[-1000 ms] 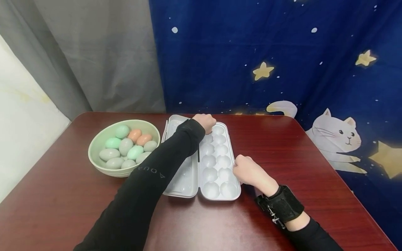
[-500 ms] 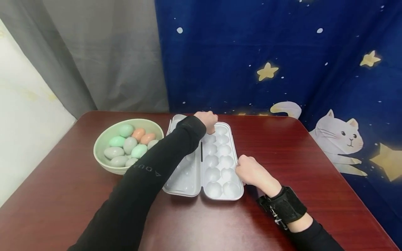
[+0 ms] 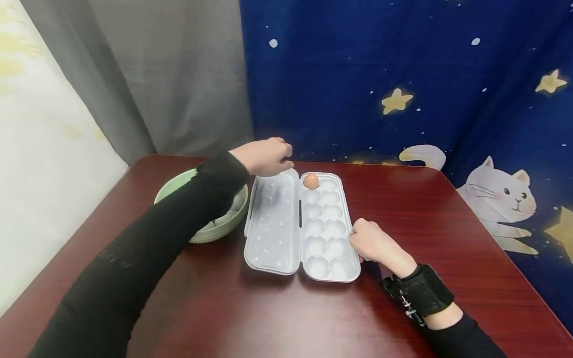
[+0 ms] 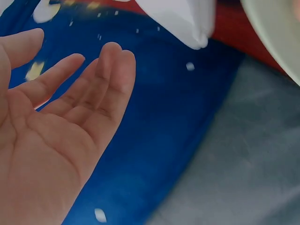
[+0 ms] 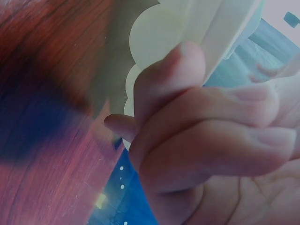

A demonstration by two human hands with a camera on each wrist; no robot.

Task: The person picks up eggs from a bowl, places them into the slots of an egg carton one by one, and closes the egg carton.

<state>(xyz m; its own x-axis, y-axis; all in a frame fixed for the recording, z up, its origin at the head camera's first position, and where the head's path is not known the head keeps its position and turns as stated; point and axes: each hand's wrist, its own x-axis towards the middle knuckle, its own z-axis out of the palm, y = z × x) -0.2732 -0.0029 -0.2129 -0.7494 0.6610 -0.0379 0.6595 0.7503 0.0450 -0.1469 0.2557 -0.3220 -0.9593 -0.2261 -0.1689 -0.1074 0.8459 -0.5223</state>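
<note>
An open white plastic egg carton (image 3: 320,239) lies on the table, its lid (image 3: 273,223) folded out to the left. One brown egg (image 3: 311,181) sits in the far left cup. My left hand (image 3: 265,155) is in the air over the lid's far end, holding nothing; its fingers are spread and gently bent in the left wrist view. At the carton's right edge, my right hand (image 3: 372,242) grips the rim with curled fingers (image 5: 211,145). A pale green bowl (image 3: 215,233) of eggs stands left of the carton, mostly hidden behind my left sleeve.
The dark red wooden table (image 3: 394,199) carries the bowl and carton. Behind it hang a grey curtain (image 3: 188,74) and a blue curtain (image 3: 331,74) with stars and a cat. A pale wall (image 3: 49,149) borders the left side.
My left hand has let go of the brown egg in the far left cup, lifted, and moved left over the lid. My right hand stays at the carton's edge. The head view has shifted slightly left.
</note>
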